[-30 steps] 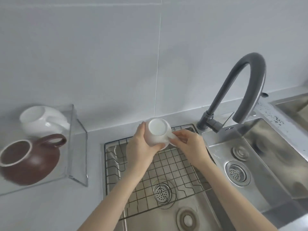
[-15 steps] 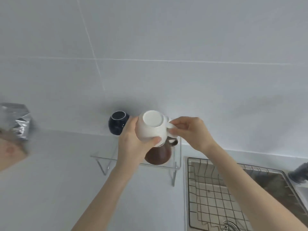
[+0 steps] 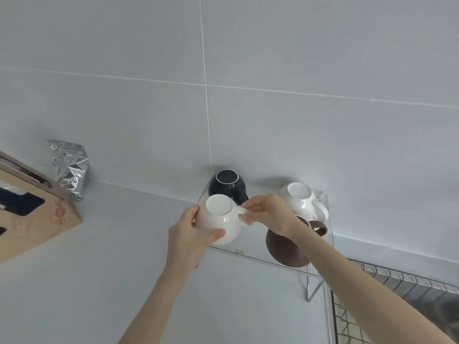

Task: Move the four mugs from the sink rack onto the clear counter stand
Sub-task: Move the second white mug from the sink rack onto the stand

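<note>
At the far left a wooden board (image 3: 32, 217) leaned into view, with a crumpled foil bag (image 3: 70, 167) behind it against the tiled wall (image 3: 273, 70). Next along, the left hand (image 3: 185, 234) was wrapped round the body of a white mug (image 3: 219, 223), thumb across its near side and fingers behind, so the grip was closed on it. The mug was upside down, its flat base facing up, and it hung over the front left part of the clear stand (image 3: 238, 252); whether its rim already touched the stand could not be told. The right hand (image 3: 267, 214) pinched the mug's handle, which pointed to the right, fingers closed on it. Directly behind the held mug sat a dark mug (image 3: 227, 186), also upside down, and the two looked very close. Further right a second white mug (image 3: 301, 201) stood inverted at the back of the stand, with a brown mug (image 3: 285, 252) in front of it, partly hidden by the right forearm. At the lower right edge the wire sink rack (image 3: 397, 281) showed no mugs in the part visible. The free spot seemed to lie straight below the hands, so the coming move looked like a short drop, with both hands equally near and the handle kept clear of the brown mug.
</note>
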The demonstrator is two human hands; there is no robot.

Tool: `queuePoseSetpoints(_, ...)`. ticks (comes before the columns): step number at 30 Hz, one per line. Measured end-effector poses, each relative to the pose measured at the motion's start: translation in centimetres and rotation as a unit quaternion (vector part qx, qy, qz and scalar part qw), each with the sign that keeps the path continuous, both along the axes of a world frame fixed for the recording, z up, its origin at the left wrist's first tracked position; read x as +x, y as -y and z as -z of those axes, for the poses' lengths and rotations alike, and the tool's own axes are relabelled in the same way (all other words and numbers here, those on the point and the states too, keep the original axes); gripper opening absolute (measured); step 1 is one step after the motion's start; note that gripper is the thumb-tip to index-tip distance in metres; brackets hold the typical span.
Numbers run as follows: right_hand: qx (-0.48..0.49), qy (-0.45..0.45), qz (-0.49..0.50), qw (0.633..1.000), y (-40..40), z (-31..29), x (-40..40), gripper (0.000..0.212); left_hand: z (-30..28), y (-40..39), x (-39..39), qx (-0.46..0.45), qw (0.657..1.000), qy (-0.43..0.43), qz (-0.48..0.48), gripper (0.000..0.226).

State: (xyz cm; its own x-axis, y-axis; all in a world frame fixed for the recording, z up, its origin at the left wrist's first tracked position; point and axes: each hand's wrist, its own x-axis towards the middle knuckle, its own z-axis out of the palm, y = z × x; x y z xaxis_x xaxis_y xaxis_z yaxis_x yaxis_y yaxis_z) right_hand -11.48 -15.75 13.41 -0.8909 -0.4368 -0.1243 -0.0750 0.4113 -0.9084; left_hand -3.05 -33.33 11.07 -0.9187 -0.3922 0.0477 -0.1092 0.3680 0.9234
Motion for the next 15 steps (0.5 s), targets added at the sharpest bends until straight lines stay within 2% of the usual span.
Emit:
queuePoseSetpoints(7,0.064,-0.018,-0.03,0.997,1.5,0.3,-1.1,0.018,1.4,0.4,-0.3,0.0,1.0,0.005,-0.026,0.068)
queuePoseSetpoints(15,0.096,-0.037,-0.02,0.994,2.2,1.0,-1.4,0.019,1.9,0.6,-0.6,-0.002,1.0,0.002,-0.028,0.068)
